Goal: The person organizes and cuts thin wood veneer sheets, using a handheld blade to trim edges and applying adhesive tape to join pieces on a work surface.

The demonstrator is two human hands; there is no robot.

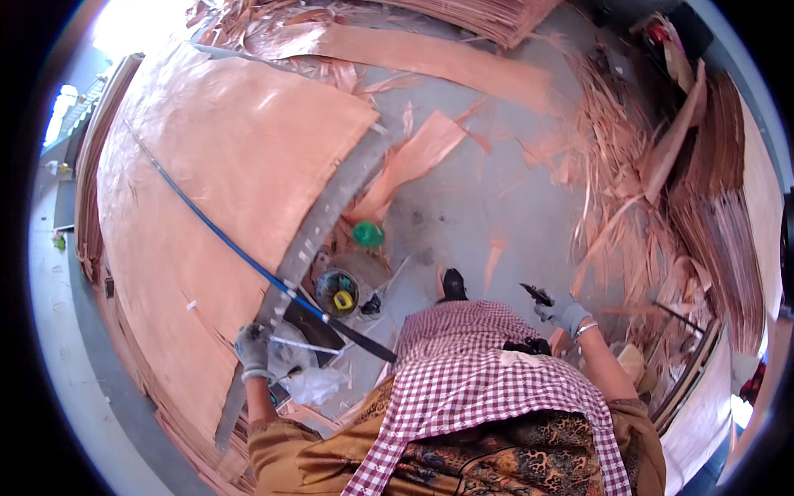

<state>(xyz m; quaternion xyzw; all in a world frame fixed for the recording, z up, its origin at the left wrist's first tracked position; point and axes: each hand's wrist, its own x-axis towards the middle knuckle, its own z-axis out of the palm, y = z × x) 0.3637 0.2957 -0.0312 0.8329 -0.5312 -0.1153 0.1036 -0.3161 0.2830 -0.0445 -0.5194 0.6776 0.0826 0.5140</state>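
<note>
My left hand (252, 350), in a grey glove with dark fingertips, is at the near edge of a wide tan wood veneer sheet (223, 149). Its fingers look curled over a long grey metal strip (310, 223) along the sheet's right edge; what they grip is unclear. A thin white rod (304, 345) runs out beside that hand. Off to the right, my right hand (564, 314), also gloved, is closed round a dark tool with a pointed end (538, 293), apart from the sheet. A blue rod with a black end (236, 247) slants across the sheet and strip.
A bucket (337, 291) holding a yellow item stands beside the strip, near a green object (367, 234) and a clear plastic bag (317, 384). Torn veneer strips (616, 174) litter the grey floor. Stacked veneer (719, 207) rises at the right, another stack (488, 18) at the far side.
</note>
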